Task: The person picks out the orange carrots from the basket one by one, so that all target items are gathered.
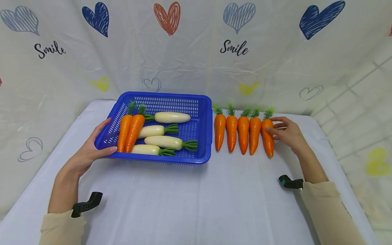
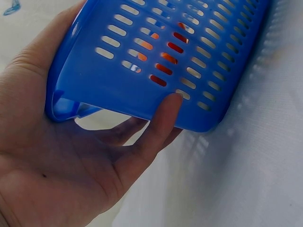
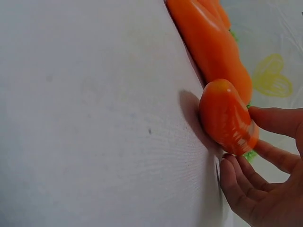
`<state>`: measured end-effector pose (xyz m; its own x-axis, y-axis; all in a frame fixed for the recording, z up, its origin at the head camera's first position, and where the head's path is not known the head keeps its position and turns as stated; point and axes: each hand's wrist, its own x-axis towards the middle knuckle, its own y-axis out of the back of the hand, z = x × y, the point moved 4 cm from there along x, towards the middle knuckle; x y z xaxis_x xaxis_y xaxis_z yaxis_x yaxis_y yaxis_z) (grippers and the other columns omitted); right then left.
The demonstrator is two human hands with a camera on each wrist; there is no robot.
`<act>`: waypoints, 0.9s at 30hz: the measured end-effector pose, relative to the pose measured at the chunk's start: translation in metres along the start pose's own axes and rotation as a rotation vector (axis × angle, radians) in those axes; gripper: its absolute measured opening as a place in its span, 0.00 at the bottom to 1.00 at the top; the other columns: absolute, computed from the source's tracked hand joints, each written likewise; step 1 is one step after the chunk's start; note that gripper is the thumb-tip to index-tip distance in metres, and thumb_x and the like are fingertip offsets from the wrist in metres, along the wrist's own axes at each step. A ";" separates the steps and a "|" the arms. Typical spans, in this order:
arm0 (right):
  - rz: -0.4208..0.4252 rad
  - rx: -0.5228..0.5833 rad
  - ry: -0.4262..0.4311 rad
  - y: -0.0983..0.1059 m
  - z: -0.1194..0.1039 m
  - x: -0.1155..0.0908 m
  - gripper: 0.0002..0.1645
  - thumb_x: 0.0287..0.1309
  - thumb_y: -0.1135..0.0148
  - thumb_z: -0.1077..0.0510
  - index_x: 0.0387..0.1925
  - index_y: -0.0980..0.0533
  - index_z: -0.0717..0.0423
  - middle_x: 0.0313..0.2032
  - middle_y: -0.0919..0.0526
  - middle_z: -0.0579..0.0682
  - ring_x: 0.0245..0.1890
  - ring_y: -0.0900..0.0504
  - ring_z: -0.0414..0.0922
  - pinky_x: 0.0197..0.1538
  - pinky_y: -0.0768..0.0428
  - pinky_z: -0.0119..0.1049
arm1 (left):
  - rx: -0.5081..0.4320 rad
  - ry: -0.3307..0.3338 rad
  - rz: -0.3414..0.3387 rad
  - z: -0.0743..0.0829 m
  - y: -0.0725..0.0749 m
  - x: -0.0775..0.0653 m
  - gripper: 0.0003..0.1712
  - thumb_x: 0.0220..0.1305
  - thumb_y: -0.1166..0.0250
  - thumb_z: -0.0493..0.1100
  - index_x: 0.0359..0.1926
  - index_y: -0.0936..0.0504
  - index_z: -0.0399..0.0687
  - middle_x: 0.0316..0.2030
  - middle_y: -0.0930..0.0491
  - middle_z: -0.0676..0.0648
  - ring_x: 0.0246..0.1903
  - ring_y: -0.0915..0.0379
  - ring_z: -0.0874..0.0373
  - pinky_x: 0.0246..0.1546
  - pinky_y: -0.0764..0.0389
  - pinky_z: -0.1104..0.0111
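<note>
My left hand [image 1: 87, 149] grips the left end of a blue plastic basket [image 1: 207, 136], thumb over the rim at the front corner. In the left wrist view, the fingers [image 2: 163, 118] press on the slotted outer wall from below. Inside the basket, two carrots [image 1: 134, 132] lie side by side at the left, over several white radishes [image 1: 172, 117]. At the far right of a row of carrots, my right hand [image 1: 289, 132] holds the end carrot [image 1: 268, 137] between thumb and fingers. The right wrist view shows that carrot [image 3: 225, 116] tip-on, with fingertips along its side.
Several more carrots [image 1: 243, 136] stand in a row between the basket and my right hand, leafy tops toward the back. A white cloth [image 1: 196, 204] covers the table. Behind it hangs a curtain [image 1: 196, 51] printed with hearts and "Smile".
</note>
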<state>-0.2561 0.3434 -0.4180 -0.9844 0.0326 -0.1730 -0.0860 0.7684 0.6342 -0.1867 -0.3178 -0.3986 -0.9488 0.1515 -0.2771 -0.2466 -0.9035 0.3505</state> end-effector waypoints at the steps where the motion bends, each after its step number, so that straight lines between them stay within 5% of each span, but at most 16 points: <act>1: 0.001 -0.004 0.000 0.000 0.000 0.000 0.41 0.72 0.38 0.45 0.76 0.38 0.61 0.68 0.32 0.73 0.48 0.22 0.43 0.39 0.16 0.21 | 0.000 0.000 0.000 0.000 0.000 0.000 0.56 0.70 0.35 0.49 0.80 0.64 0.88 0.85 0.74 0.42 0.79 0.65 0.29 0.72 0.45 0.25; 4: 0.007 -0.013 0.000 0.001 0.001 0.000 0.42 0.72 0.37 0.45 0.76 0.38 0.61 0.68 0.31 0.72 0.44 0.25 0.36 0.39 0.16 0.20 | 0.000 0.000 -0.002 -0.001 0.000 0.000 0.57 0.69 0.35 0.49 0.81 0.64 0.88 0.85 0.75 0.42 0.79 0.65 0.29 0.72 0.45 0.24; 12: 0.064 -0.032 0.004 0.005 -0.002 -0.003 0.41 0.70 0.36 0.44 0.75 0.36 0.58 0.68 0.31 0.70 0.61 0.27 0.58 0.38 0.25 0.17 | 0.002 0.000 0.001 0.000 0.000 0.000 0.56 0.70 0.35 0.49 0.80 0.64 0.89 0.85 0.73 0.42 0.79 0.63 0.30 0.73 0.44 0.26; 22: 0.207 -0.029 0.113 0.003 -0.019 -0.006 0.32 0.70 0.35 0.45 0.68 0.27 0.56 0.60 0.23 0.62 0.49 0.28 0.36 0.40 0.26 0.17 | -0.007 0.002 0.000 0.002 0.000 -0.002 0.56 0.69 0.35 0.49 0.80 0.63 0.90 0.85 0.74 0.43 0.79 0.64 0.30 0.73 0.45 0.26; 27: 0.207 -0.019 0.164 -0.004 -0.031 -0.004 0.30 0.71 0.35 0.46 0.66 0.25 0.57 0.59 0.22 0.61 0.50 0.26 0.36 0.44 0.27 0.17 | -0.005 0.004 -0.001 0.002 0.000 -0.002 0.56 0.70 0.35 0.49 0.80 0.63 0.90 0.85 0.74 0.42 0.79 0.64 0.29 0.73 0.45 0.26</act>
<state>-0.2561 0.3204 -0.3966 -0.9929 0.0829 0.0850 0.1184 0.7442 0.6573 -0.1849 -0.3173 -0.3966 -0.9479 0.1505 -0.2807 -0.2463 -0.9052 0.3463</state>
